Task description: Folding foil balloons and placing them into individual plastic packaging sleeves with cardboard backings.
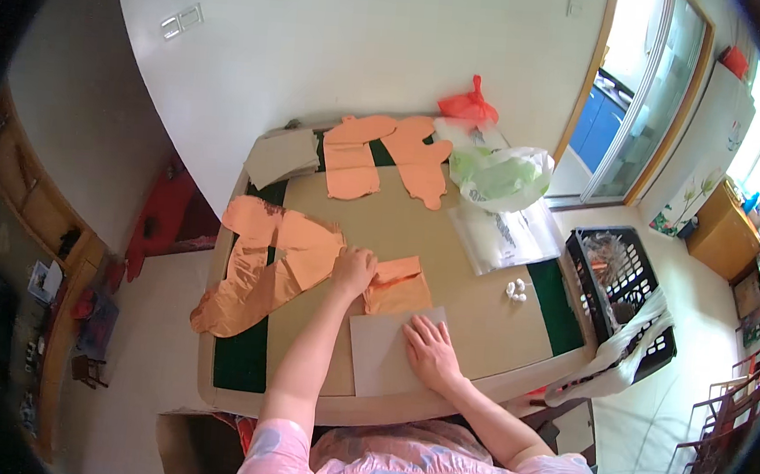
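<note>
**Q:** What is the state of the fingers?
**A:** The left hand [354,270] has its fingers curled at the left edge of the folded copper foil sheet [396,291]; whether they pinch it cannot be told. The right hand [432,351] lies palm down, fingers slightly spread, on the grey cardboard sheet [376,351].

**Q:** Where is the foil, and how does it handle?
**A:** It lies on the counter [479,328], at the cardboard's far edge. Expect a light, limp, slippery film that creases readily and may tear. Grip along a folded edge, using several fingers. The cardboard should be stiffer; steady it with a flat palm.

**Q:** What surrounds the work?
**A:** A large flat foil shape [250,263] extends close to the left hand and limits movement on that side. White balls [516,290] sit to the right. Beyond lie two more foil shapes, a cardboard stack [282,155], clear plastic packets [503,237] and a green-and-white bag [503,180]. A black basket [582,269] stands beside the counter's right edge. Nothing stands between the hands.
</note>
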Motion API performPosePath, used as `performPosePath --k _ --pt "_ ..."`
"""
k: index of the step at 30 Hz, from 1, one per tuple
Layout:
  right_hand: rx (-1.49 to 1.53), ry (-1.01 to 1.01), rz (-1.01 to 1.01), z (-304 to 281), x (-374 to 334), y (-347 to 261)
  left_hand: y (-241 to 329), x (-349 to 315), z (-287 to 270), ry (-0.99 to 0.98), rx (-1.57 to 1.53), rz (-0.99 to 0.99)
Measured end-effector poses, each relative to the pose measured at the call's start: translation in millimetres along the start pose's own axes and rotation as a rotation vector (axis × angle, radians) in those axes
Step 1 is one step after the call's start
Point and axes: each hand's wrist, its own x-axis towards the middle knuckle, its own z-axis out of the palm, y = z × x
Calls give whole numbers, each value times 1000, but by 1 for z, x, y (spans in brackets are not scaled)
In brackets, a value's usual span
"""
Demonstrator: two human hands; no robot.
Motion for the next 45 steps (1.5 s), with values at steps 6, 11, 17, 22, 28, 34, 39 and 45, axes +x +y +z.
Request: performPosePath --k 6,11,17,22,28,34,39,45 --pt "-2 17 26 2 -7 4 1 53 30 -482 335 -107" --pt "17 4 33 2 -8 7 -19 39 -5 -702 -658 -869" --pt "15 9 5 0 0 2 -14 -38 -16 -711 -862 -544" --pt "27 1 10 4 0 3 -1 -33 -19 -587 -703 -518" --pt "-1 -17 -5 3 0 -4 -24 -44 -9 -533 -735 -443" --pt "-37 -43 43 2 -2 3 25 -61 -45 -411 -316 -149" --pt "-51 -223 76 4 2 -2 14 -109 -42 -101 -322 161" --pt "25 -54 -25 15 -5 8 26 -126 -42 -152 -225 126"
